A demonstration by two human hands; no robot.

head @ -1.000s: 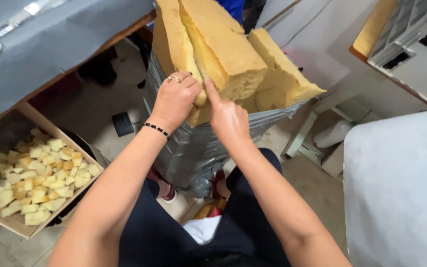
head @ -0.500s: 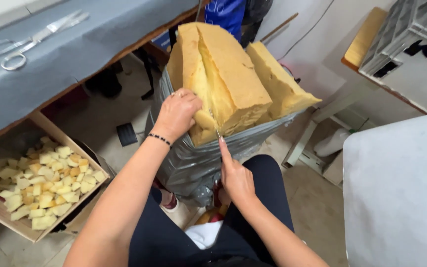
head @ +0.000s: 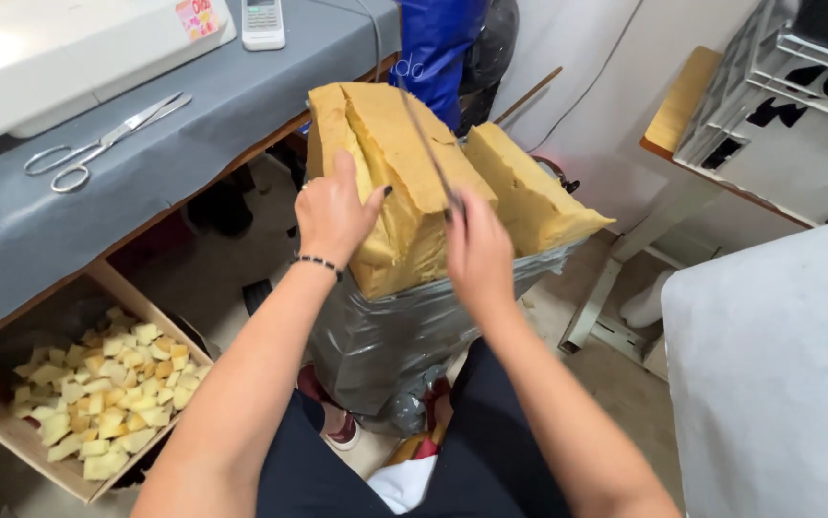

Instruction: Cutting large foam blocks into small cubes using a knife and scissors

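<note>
Left hand (head: 335, 213) clamps the yellow foam block (head: 404, 192); right hand (head: 476, 251) grips a thin blade (head: 424, 144) slicing into that foam.

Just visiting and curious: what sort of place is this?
Probably a small craft or upholstery workshop: big foam blocks in a grey bag, a box of cut foam cubes, and scissors on a cloth-covered worktable.

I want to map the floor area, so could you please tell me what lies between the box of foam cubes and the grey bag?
In the head view, only the left forearm crosses between the box and the bag; beneath it is bare floor.
</note>
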